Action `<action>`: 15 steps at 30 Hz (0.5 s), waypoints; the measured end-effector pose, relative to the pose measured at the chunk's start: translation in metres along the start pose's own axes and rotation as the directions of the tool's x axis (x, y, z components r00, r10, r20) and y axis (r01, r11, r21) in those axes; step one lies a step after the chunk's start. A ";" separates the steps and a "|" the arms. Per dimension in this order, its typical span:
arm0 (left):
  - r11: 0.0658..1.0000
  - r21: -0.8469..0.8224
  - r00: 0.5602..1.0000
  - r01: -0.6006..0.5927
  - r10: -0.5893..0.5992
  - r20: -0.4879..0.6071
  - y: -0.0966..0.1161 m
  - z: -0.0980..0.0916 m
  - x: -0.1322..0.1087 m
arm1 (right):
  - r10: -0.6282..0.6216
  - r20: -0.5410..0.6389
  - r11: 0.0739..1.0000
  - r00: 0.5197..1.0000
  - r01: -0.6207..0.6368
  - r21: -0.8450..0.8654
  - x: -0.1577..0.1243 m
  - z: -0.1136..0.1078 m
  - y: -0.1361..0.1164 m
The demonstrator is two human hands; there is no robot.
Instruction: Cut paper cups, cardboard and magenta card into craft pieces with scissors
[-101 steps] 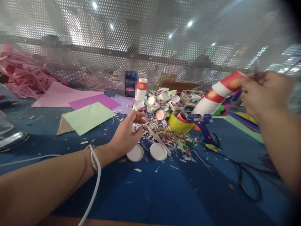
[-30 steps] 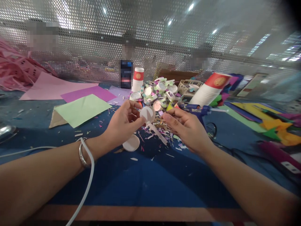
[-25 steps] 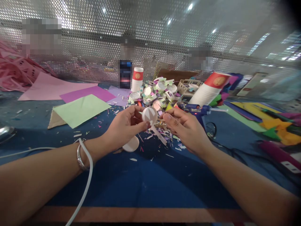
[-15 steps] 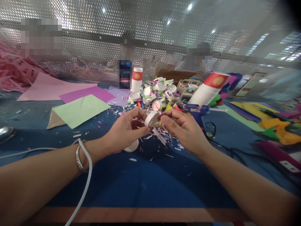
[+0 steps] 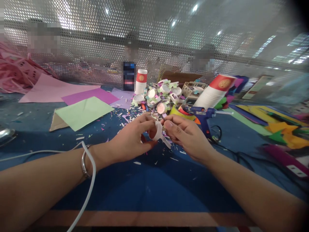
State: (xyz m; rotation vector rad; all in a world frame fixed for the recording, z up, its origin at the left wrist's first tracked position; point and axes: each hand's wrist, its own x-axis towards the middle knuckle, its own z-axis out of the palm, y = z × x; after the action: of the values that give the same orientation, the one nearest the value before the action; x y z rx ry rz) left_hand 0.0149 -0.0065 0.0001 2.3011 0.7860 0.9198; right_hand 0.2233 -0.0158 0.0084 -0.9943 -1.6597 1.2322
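My left hand (image 5: 131, 137) is closed around a small white paper ring (image 5: 158, 130), which looks like the cut base of a paper cup. The ring is tilted, with its hollow side facing left towards my palm. Just below it a white paper strip (image 5: 166, 141) shows; I cannot tell whether it is joined to the ring. My right hand (image 5: 187, 132) pinches a thin, dark, pointed tool (image 5: 163, 118) close to the ring's right side. Its kind is too small to make out. Behind both hands lies a heap of cut cup bases (image 5: 164, 88) with coloured paper bits.
A stack of paper cups (image 5: 213, 91) leans at the right, beside a blue glue gun (image 5: 204, 112) with a cable. Another cup stack (image 5: 141, 81) stands upright at the back. Coloured sheets (image 5: 84, 111) lie left. A white cable (image 5: 90, 180) crosses my left wrist. Paper scraps litter the table.
My left hand has turned the white ring so its hollow side shows, and lowered it slightly. A white disc seen under my left hand is now hidden. The right hand stays close by.
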 end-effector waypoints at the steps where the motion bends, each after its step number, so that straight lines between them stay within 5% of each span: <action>1: 1.000 -0.005 1.000 0.006 -0.006 0.003 0.001 0.000 0.000 | 0.002 0.005 1.000 1.000 -0.002 -0.006 0.000 0.000 0.000; 9: 0.992 -0.086 0.996 0.091 -0.092 -0.003 0.002 0.001 0.000 | 0.020 0.032 1.000 0.999 -0.019 -0.014 -0.001 0.003 -0.002; 15: 0.914 -0.360 0.959 0.185 -0.248 -0.138 -0.008 0.004 0.002 | 0.013 0.027 0.999 1.000 -0.012 -0.038 -0.002 0.000 -0.002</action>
State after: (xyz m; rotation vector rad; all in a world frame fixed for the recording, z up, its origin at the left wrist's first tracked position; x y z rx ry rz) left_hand 0.0169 -0.0007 -0.0062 1.8061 0.8603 1.0786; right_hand 0.2239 -0.0178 0.0102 -1.0168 -1.7058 1.2317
